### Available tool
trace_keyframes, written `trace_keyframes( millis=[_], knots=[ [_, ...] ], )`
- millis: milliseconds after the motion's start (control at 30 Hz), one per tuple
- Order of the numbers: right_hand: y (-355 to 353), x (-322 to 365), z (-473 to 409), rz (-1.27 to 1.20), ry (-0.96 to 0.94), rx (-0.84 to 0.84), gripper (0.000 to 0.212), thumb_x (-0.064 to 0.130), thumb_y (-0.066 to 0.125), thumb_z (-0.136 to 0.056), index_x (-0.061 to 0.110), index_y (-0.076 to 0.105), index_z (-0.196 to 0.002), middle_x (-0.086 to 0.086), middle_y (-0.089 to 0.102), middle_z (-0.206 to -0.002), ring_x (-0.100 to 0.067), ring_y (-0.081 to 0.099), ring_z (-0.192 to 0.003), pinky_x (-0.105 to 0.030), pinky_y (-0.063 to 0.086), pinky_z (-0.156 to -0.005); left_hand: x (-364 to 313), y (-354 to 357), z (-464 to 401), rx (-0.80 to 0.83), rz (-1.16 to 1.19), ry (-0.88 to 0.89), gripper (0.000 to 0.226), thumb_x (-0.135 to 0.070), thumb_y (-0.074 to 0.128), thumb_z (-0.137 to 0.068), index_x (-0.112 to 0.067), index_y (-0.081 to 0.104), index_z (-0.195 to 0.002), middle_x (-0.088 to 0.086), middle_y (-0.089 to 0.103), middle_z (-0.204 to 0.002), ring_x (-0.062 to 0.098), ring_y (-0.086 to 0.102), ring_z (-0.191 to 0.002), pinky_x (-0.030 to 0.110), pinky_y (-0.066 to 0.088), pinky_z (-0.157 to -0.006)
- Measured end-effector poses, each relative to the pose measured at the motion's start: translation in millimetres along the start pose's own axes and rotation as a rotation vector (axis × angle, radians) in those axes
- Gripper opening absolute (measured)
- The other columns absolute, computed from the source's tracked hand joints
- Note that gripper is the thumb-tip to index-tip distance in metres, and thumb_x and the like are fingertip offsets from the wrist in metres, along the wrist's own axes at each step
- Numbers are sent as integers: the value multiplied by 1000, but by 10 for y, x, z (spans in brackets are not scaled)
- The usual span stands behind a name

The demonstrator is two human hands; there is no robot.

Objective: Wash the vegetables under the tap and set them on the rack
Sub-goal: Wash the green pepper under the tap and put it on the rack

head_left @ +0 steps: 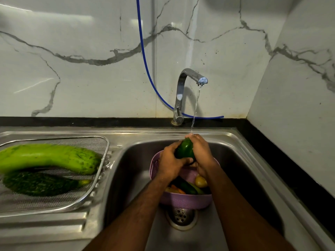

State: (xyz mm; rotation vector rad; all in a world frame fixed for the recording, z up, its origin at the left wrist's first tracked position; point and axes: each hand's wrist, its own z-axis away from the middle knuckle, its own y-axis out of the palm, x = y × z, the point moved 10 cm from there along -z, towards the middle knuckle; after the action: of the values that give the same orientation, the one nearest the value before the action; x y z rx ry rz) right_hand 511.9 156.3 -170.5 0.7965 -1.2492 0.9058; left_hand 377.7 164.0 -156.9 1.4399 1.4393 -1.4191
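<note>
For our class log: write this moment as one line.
tap: running | both hands: holding green vegetable under stream | rack: two gourds | basket: more unwashed

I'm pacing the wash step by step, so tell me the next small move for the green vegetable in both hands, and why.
Probably turn the dark green capsicum a little under the thin water stream. The left hand and right hand both grip it, and the water lands at its top by the right hand's fingers.

Dim, greenish light; glare streaks the marble wall point(72, 69); wide-angle edges bend.
</note>
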Motion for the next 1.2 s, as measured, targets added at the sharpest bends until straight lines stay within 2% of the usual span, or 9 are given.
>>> trace_keyframes(
  millis=[233, 400, 500, 600, 733, 833, 1000, 1100, 1200],
  knots=[
    [147, -2, 51, -171, 63, 179, 20, 24, 59, -103, 26, 72, -118, -12, 67, -126, -31, 65, -118, -54, 55, -101, -38, -73, 10, -14, 37, 1, 59, -6, 86, -71, -16, 65, -126, -6, 71, -110, 10, 67, -104, 31, 55, -97],
    [-41, 9, 18, -85, 1, -21, 12, 26, 61, -101, 23, 71, -105, -11, 69, -113, -27, 66, -108, -46, 59, -93, -127, 5, 37, 27, -64, 72, 70, -8, 87, -70, -18, 61, -134, -3, 70, -123, 7, 63, -112, 30, 51, -103],
    [-90, -76, 10, -114, 86, -84, 16, 35, 62, -99, 23, 70, -106, -11, 69, -113, -28, 66, -107, -50, 58, -95, -150, 36, 50, 39, -102, 109, 76, -4, 85, -71, -19, 55, -140, -6, 63, -134, 1, 54, -120, 15, 42, -105],
    [36, -205, 41, -174, 242, 18, 31, 49, 56, -101, 21, 61, -114, -12, 66, -111, -29, 66, -104, -51, 58, -94, -133, -49, 42, 5, -146, 121, 75, 1, 81, -74, -19, 54, -141, -6, 54, -145, -1, 45, -129, 4, 32, -106],
    [108, -211, 62, -80, 209, 74, 38, 54, 46, -104, 22, 59, -121, -11, 66, -115, -29, 66, -106, -48, 60, -88, -43, -92, 27, 25, -179, 59, 79, -4, 80, -77, -23, 47, -146, -3, 39, -157, 13, 36, -145, 33, 33, -119],
    [74, -154, 35, -152, 142, 35, 41, 52, 49, -104, 20, 63, -127, -13, 71, -119, -29, 71, -107, -53, 59, -95, -5, -22, 40, 65, -66, -26, 82, -20, 81, -81, -25, 39, -152, -13, 33, -154, 8, 38, -138, 27, 33, -115],
    [60, -76, 9, -319, 114, 79, 22, 30, 52, -106, 22, 61, -126, -13, 64, -127, -33, 64, -118, -60, 55, -98, 165, -13, 43, 4, 196, -195, 49, -56, 71, -80, -31, 64, -122, -5, 74, -112, 17, 70, -105, 49, 55, -97],
    [49, -71, 43, -331, 142, 84, 29, 20, 56, -101, 18, 60, -130, -17, 63, -127, -37, 63, -118, -58, 55, -97, 200, 53, 96, 50, 243, -315, 24, -44, 51, -100, -33, 60, -120, 2, 74, -107, 23, 73, -98, 53, 59, -86],
    [44, -109, 92, -332, 195, 66, 23, 25, 52, -99, 15, 64, -117, -20, 66, -121, -37, 64, -114, -56, 55, -97, 136, 63, 72, 62, 250, -235, 20, -29, 49, -104, -39, 60, -116, -1, 73, -110, 19, 71, -103, 49, 57, -94]
  ],
)
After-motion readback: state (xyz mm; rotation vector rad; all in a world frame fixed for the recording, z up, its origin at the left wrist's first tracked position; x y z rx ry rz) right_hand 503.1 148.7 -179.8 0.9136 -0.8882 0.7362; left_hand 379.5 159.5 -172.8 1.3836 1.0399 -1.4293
